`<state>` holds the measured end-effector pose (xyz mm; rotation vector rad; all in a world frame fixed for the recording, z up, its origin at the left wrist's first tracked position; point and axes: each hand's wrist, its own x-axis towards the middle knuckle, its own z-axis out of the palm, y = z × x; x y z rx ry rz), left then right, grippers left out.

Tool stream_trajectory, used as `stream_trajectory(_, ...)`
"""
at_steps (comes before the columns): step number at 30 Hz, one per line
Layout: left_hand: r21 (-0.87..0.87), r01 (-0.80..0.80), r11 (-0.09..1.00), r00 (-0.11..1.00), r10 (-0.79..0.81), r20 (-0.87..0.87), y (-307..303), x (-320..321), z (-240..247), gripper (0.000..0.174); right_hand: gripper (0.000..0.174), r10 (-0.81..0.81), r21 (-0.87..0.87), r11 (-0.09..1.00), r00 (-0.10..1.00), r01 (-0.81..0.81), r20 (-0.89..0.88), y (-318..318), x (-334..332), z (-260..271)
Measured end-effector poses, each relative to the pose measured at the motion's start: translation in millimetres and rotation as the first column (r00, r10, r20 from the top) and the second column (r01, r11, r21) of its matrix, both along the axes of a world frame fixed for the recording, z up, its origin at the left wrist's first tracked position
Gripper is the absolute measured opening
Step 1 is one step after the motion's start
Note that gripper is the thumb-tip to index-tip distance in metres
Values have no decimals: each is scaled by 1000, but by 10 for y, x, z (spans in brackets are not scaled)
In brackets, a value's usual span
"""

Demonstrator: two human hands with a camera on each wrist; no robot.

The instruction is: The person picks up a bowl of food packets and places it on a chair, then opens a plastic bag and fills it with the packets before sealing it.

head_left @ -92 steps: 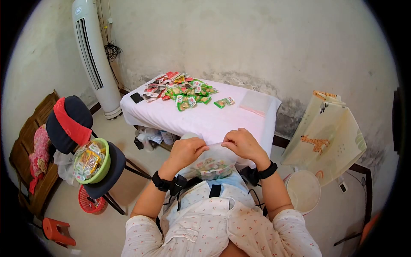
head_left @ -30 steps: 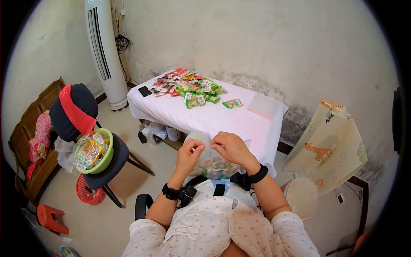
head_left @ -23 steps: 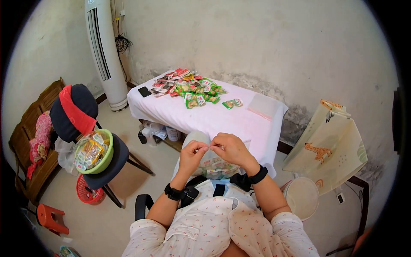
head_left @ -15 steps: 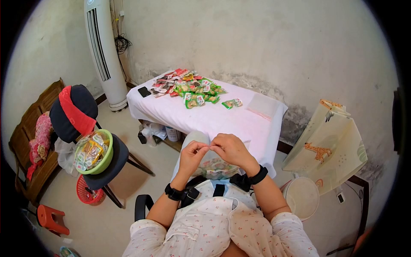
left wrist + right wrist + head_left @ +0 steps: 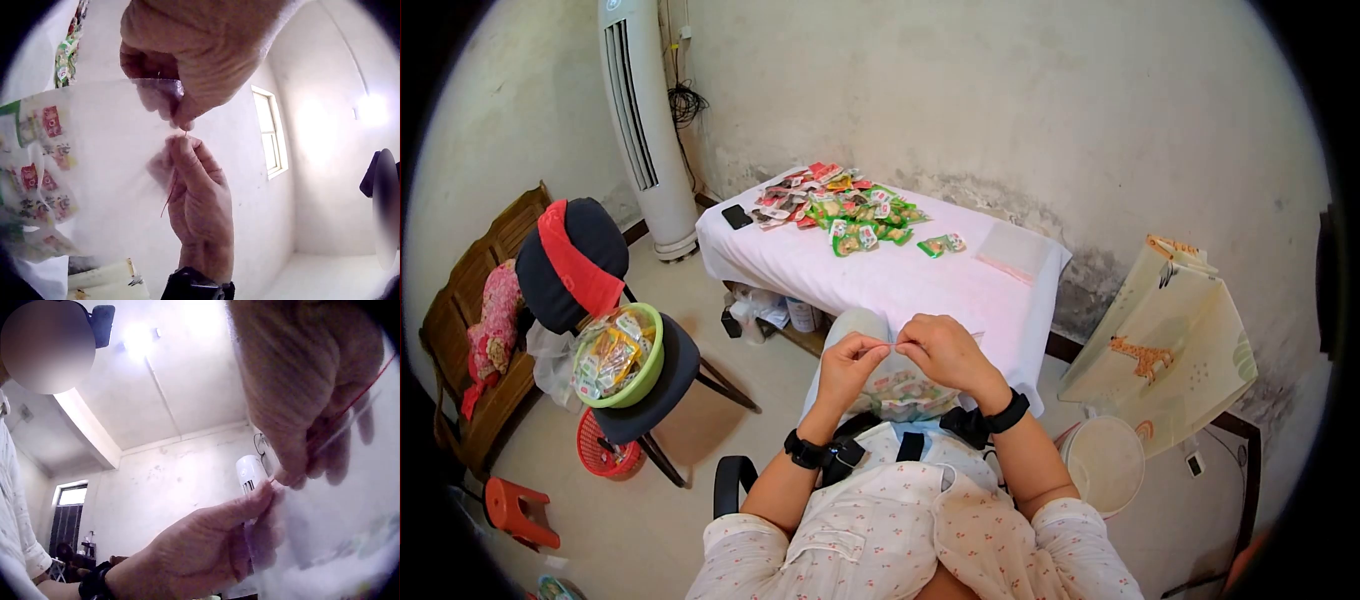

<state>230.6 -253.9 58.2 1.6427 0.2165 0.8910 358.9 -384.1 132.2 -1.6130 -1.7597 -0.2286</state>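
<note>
Pinching the top edge of a clear plastic bag point(image 5: 900, 392) with both hands, the person holds it over the lap, just short of the near edge of the white-covered desk point(image 5: 920, 285). About three seconds ago the left hand point(image 5: 848, 362) and right hand point(image 5: 945, 350) gripped that edge well apart. Since then they have drawn together, and now their fingertips meet at the middle of the bag's mouth.

The left wrist view shows thumb and finger of each hand nipped on the thin red strip point(image 5: 169, 195) along the opening. The pressing shut of the mouth therefore seems to have reached its middle stretch, with the snack packets point(image 5: 34, 178) already inside. Neither hand holds anything else.

On the desk lie a loose heap of packets point(image 5: 840, 205), a dark phone point(image 5: 738, 215) and a flat empty bag point(image 5: 1012, 248). A green bowl point(image 5: 615, 358) of more packets sits on the chair point(image 5: 665, 385) at the left.

The packets carry red and green printed labels, but the lettering is too small and blurred to read. No brand can be made out anywhere.
</note>
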Motion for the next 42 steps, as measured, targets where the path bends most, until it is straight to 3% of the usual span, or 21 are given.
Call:
stream_trajectory(15,71,-67,995,998,67,10,-72,-53,136,7,9,7,28,1000,1000,-7,-10,-7,-12,-8)
stream_trajectory(18,116,-70,991,997,68,26,-71,-50,201,7,9,-2,26,1000,1000,2,-10,-17,-16,-2)
stream_trajectory(20,285,-35,958,999,40,-13,-34,-41,245,9,8,3,49,999,1000,-4,19,-21,-12,-5)
stream_trajectory(23,298,-22,954,994,53,-98,-32,-58,296,10,8,1,22,1000,1000,-1,21,-58,-7,34)
stream_trajectory(30,231,-1,973,992,30,-121,17,-64,289,11,7,-18,-1,1000,999,18,37,-102,64,30)
stream_trajectory(42,476,-13,880,981,103,-165,-85,-48,478,11,8,-15,18,1000,998,14,55,-109,79,29)
